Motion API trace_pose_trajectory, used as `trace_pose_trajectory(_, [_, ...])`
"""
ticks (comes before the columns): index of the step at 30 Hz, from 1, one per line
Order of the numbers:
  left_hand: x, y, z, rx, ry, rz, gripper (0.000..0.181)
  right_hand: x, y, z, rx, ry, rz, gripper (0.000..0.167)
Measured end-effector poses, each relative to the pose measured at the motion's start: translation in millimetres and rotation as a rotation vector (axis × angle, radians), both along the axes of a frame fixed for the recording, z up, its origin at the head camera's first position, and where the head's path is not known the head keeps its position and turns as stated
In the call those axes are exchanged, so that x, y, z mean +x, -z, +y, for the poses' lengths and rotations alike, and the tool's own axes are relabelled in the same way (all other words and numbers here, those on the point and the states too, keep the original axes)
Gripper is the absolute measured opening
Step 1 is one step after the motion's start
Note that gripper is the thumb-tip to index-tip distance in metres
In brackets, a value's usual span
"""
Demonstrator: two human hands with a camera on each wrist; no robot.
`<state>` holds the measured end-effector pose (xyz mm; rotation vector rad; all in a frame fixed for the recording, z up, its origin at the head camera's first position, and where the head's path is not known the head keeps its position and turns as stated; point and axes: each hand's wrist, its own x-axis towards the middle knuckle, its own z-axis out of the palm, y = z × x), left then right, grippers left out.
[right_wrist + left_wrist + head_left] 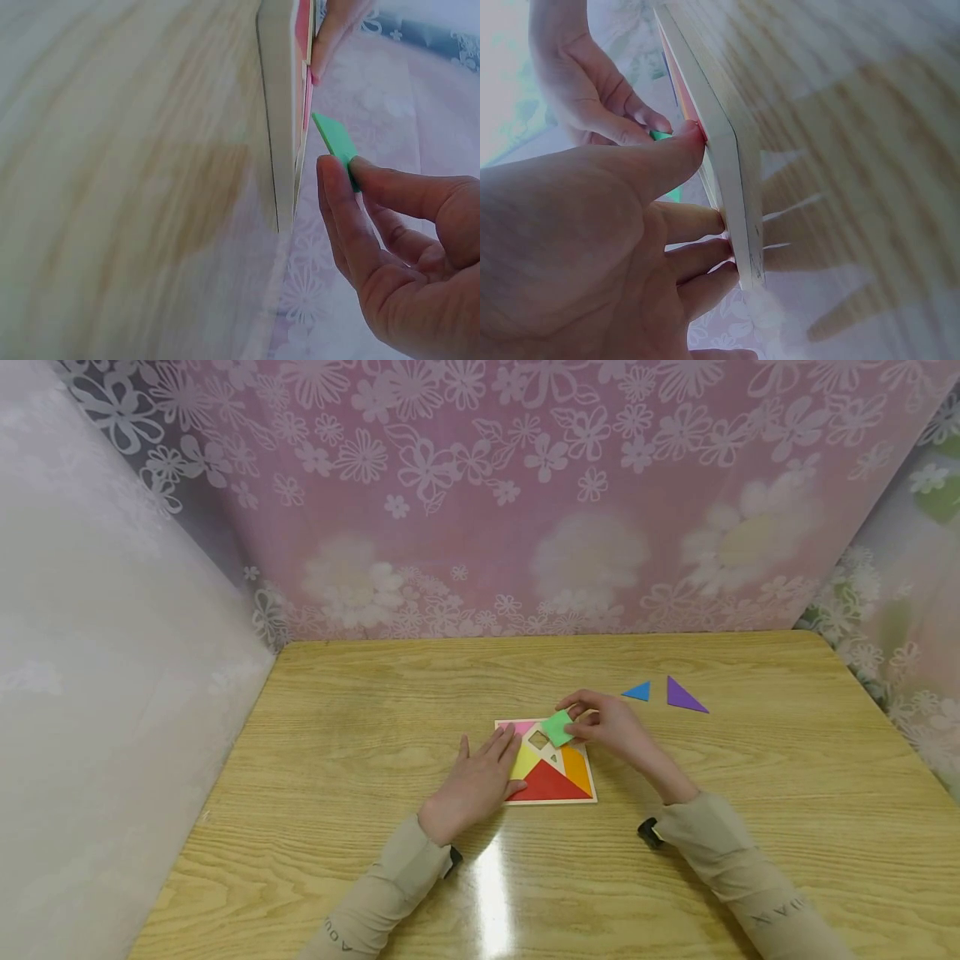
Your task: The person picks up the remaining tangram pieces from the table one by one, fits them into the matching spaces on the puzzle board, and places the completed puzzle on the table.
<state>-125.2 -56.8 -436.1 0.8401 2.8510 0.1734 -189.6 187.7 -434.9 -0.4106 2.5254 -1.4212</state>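
Note:
A square tangram tray (596,785) with a pale rim lies on the table. In it sit a red triangle (547,783), a yellow piece (525,762), an orange piece (576,768) and a pink piece (522,727). Bare holes show in the tray's upper middle. My left hand (474,781) rests flat across the tray's left side, its fingers extended over the pink and yellow pieces. Between thumb and fingers, my right hand (611,727) pinches a green square tangram piece (557,727), which is tilted above the tray's upper right corner in the right wrist view (335,139).
Beyond my right hand, a small blue triangle (638,692) and a larger purple triangle (683,696) lie on the wooden table (360,718). A pink flowered curtain (480,527) hangs behind the far edge, and a pale wall covering (112,652) stands on the left.

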Motion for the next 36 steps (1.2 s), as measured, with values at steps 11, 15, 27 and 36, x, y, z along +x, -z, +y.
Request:
trace_pose_trajectory(11, [0.7,0.1,-0.5,0.006,0.006,0.016,0.068,-6.4,0.5,-21,0.118,-0.055,-0.042,0.029])
trace_pose_trajectory(15, [-0.4,1.4,-0.5,-0.011,0.005,0.017,0.069,-9.5,0.3,-24,0.184,-0.074,-0.032,0.03])
trace_pose_trajectory(27, [-0.8,2.0,-1.0,-0.022,0.01,0.023,0.07,-13.0,-4.8,-36,0.35,-0.112,0.025,0.027])
trace_pose_trajectory(36, [-0.3,1.7,-2.2,0.012,0.024,0.045,0.068,-12.3,-7.1,-39,0.374,-0.111,0.035,0.025])
